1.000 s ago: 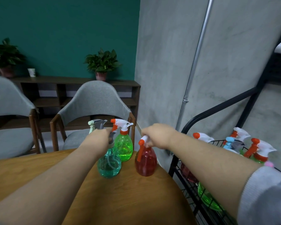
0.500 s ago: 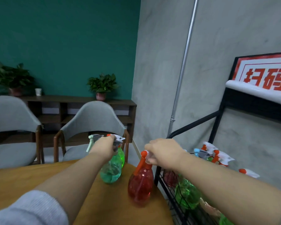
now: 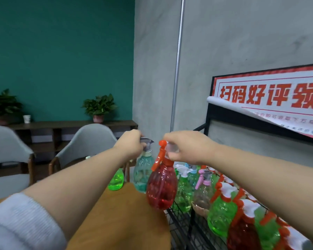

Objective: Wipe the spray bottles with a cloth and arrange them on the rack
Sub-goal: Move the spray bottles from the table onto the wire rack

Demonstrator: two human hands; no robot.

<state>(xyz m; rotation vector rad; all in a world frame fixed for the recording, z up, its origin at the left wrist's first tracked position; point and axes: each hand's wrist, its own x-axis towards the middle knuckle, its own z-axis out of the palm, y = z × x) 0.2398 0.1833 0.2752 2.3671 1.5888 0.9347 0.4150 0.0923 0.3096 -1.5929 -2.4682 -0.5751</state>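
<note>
Both bottles are lifted above the bench (image 3: 119,222), mid-carry toward the wire rack (image 3: 181,219) at 3 o'clock. Right hand (image 3: 186,147) holds a closed grip on the red spray bottle (image 3: 161,188); left hand (image 3: 132,144) likewise grips the teal spray bottle (image 3: 143,174). Each hangs upright, long axis vertical, red trigger toward 9 o'clock. Next, probably lower them into a free rack gap

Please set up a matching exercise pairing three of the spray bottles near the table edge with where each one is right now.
Things:
1. red bottle
2. teal bottle
3. bright green bottle

States:
a. standing on the wooden table, untouched
b. gripped at its sprayer head by the left hand
c. gripped at its sprayer head by the right hand

Pairs: 1-c, 2-b, 3-a
</note>
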